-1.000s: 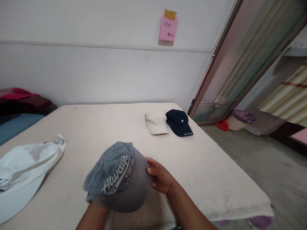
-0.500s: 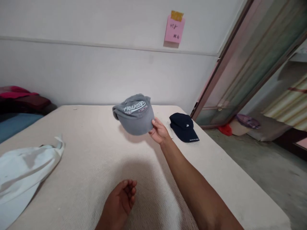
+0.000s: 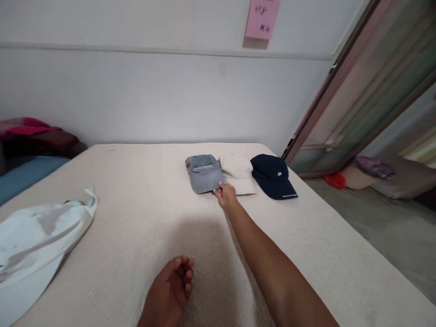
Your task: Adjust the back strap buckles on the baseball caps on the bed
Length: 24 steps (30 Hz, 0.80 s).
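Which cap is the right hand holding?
The gray baseball cap, leftmost of the far three; the right hand pinches its brim. The beige cap, navy cap and white cap aren't held.

Pink note reading "45g" or "95g", lower line unclear, grey cap and navy cap lettering unreadable

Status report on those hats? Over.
Right hand gripping gray cap by the brim. Left hand loosely curled, holding nothing visible. Beige cap close on gray cap's right.
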Each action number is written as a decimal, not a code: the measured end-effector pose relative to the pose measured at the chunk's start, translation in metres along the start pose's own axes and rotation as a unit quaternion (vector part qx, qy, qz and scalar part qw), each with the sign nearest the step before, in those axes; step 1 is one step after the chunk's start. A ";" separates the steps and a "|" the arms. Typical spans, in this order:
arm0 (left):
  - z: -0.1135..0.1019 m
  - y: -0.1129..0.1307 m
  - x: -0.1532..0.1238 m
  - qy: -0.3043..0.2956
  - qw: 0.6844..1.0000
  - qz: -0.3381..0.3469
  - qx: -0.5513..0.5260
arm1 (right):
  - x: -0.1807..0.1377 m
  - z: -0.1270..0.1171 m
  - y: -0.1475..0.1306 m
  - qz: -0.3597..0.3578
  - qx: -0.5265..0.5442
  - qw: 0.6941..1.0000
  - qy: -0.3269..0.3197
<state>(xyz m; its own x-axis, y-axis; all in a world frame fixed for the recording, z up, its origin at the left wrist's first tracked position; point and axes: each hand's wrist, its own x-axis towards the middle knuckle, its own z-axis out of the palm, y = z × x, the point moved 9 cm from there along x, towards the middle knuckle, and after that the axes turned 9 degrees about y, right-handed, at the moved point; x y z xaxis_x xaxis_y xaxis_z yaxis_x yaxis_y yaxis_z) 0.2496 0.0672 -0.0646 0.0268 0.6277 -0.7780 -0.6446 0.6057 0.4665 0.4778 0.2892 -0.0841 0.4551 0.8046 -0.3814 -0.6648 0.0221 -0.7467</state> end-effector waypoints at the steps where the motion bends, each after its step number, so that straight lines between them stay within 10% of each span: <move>1: -0.001 -0.001 -0.001 0.002 1.000 0.000 0.000 | -0.002 -0.001 0.001 0.003 0.000 1.000 0.001; 13: -0.018 0.000 -0.001 0.001 0.999 0.046 -0.014 | -0.056 -0.021 0.014 0.024 -0.052 0.998 -0.036; 24: -0.068 -0.020 -0.026 0.039 0.988 0.131 -0.067 | -0.165 -0.066 0.027 -0.131 -0.198 0.970 -0.056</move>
<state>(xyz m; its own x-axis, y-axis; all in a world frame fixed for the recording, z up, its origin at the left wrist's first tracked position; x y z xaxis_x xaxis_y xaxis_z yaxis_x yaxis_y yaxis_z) 0.2098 0.0053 -0.0823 -0.2103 0.7110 -0.6710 -0.7175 0.3539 0.5999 0.4239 0.1178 -0.0770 0.4957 0.8620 -0.1060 -0.2454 0.0219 -0.9692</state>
